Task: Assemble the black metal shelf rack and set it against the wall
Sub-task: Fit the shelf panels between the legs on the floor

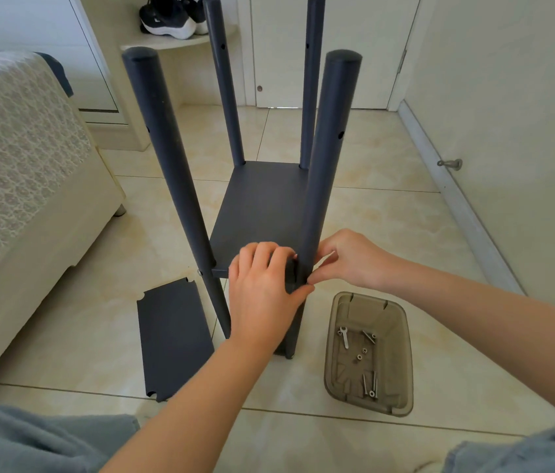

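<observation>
Done: shelf [259, 199] on four posts [163, 148].
Pending: spare shelf [173, 339], bolts [369, 384] (in tray [405, 336]).
Hands: left hand [262, 298] grips post [323, 165]; right hand [347, 261] pinches small part [326, 260].

PLACE: home, probably a bedroom | left: bed [23, 158] with lace cover | far: sneakers [167, 18] on corner shelf [180, 45], white door [279, 63] | floor: beige tiles [388, 233]

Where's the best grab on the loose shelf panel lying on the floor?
Probably the near short edge of the loose shelf panel, from the person's side: it lies flat on the tile, so hook fingers in a corner notch and tip it up. Its right edge sits close to a post of the rack.
</observation>
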The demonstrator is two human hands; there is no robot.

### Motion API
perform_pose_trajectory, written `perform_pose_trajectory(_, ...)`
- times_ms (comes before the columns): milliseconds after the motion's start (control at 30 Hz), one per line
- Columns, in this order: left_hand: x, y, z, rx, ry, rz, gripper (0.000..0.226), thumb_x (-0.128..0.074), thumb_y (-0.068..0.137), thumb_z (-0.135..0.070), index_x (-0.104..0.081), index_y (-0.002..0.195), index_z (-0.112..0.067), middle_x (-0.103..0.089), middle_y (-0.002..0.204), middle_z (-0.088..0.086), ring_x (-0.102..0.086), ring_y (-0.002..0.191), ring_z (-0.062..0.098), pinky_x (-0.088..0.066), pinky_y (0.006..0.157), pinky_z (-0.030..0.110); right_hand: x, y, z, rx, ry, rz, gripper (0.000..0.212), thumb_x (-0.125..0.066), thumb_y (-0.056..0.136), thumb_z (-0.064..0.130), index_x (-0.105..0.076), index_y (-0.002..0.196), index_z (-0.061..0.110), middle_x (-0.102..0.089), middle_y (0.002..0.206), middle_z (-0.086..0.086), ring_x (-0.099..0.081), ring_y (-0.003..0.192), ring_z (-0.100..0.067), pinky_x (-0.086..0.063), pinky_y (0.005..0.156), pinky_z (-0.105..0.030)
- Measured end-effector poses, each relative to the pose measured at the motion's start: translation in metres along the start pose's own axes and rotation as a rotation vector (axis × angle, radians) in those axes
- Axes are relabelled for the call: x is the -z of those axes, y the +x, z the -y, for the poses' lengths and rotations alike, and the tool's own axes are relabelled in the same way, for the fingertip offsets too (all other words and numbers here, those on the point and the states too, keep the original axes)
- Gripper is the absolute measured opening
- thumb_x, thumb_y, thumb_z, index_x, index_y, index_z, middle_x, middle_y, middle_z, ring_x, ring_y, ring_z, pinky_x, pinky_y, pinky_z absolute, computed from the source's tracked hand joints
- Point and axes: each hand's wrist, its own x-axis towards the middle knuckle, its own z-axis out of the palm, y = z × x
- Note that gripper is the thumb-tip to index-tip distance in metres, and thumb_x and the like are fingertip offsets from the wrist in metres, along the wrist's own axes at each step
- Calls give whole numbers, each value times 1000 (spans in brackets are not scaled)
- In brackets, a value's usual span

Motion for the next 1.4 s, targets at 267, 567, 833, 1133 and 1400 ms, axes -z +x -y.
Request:
perform_pose_trajectory(267,-9,13,9,-33,-70,112,53,-71,86,-54,-62,131,-26,-57,140,-9,-34,146,16,2,123,35,19,3,-9,-224,274,183,29,-66,89,6,-68,99,33,-76,96,6,-72,88,-6,-59,80,-28)
perform_pose_trajectory(567,-14,10,14,-93,27,126,67,-51,93,-64,-44,151,-30,-41,157,-10,-21,153,15,11,122,36,-9,25,5,-494,588,71,24,-52,100,24,-65,113,8,-73,100,-12,-73,89,-27,-61,81,-41)
perform_pose_trajectory(833,-17,8,20,-115,194,136,71,-36,94,-71,-43,152,-30,-42,157,-4,-28,151,24,6,121,53,-9,31,4,-493,703,150,30,-50,102,18,-52,131,12,-71,110,-18,-74,91,-31,-57,85,-54)
perform_pose_trajectory(1133,-26,4,26,-153,289,81,67,-29,96,-66,-53,145,-28,-48,153,-4,-36,147,25,-9,122,52,-15,32,-2,-481,772,152,29,-52,101,21,-55,128,14,-70,110,-16,-74,92,-30,-57,87,-53)
perform_pose_trajectory(1400,-33,2,29,-163,275,-8,62,-35,98,-63,-58,142,-25,-52,150,-3,-40,145,25,-16,121,46,-17,19,-7,-487,869,122,30,-56,101,21,-55,129,11,-73,107,-15,-73,94,-25,-57,90,-43)
